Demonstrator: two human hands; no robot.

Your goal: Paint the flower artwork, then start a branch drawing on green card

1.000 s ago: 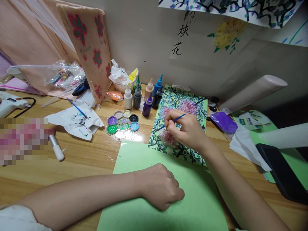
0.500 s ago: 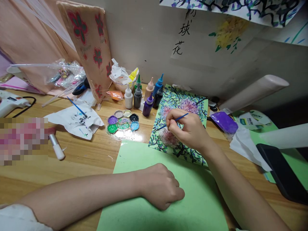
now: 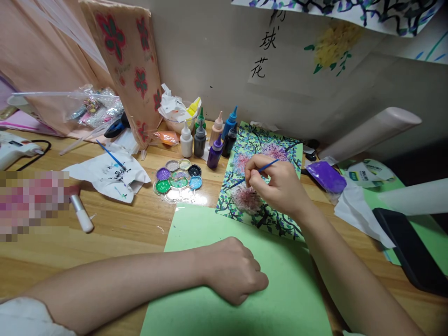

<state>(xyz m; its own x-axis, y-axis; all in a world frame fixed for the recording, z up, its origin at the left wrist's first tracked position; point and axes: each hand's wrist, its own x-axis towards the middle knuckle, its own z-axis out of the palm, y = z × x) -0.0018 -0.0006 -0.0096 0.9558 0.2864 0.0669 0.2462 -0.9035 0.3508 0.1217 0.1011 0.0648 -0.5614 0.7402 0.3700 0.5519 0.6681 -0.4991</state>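
Between its thumb and fingers, my right hand [image 3: 276, 184] pinches a thin blue brush [image 3: 269, 164], whose tip points left over the painted sheet [image 3: 280, 227]. That sheet carries dark branches, small leaves and pink-red blossoms [image 3: 247, 199]. My left hand [image 3: 234, 270] is closed in a loose fist, resting on a plain green sheet [image 3: 196, 228] nearer to me. Whether anything is inside the fist cannot be seen. Left of the painting lies a flower-shaped palette [image 3: 179, 181] with purple, green, black and blue paint.
Paint bottles [image 3: 199, 141] stand behind the palette. A stained tissue [image 3: 105, 177] with a second blue brush [image 3: 111, 155] and a white-handled brush [image 3: 82, 214] lie left. On the right are a purple packet [image 3: 326, 177], a black phone [image 3: 409, 252] and rolled tubes [image 3: 374, 133].
My right hand and its brush have shifted slightly to the right, and the brush lies at a slightly different angle. My left hand has stayed in place.
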